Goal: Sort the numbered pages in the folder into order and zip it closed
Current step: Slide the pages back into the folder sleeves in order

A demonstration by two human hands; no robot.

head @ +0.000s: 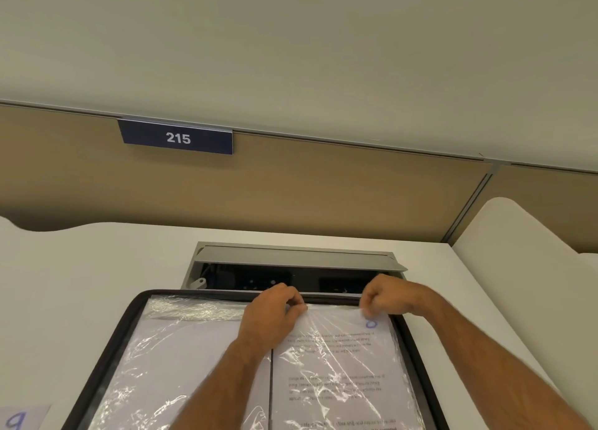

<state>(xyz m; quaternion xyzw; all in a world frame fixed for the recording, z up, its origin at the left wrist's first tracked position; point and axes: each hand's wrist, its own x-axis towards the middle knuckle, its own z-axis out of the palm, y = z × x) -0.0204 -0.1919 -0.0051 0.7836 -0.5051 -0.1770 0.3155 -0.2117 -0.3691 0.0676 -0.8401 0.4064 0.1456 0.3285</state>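
We are mid-sort: the folder lies unzipped, our left hand and right hand pinch the sleeve top over page 8, and page 9 waits outside.

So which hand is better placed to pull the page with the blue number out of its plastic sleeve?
Probably the right hand. It pinches the top edge of the right-hand sleeve just above the blue number. The left hand pinches the sleeve's other top corner, near the folder spine, so it can steady it.
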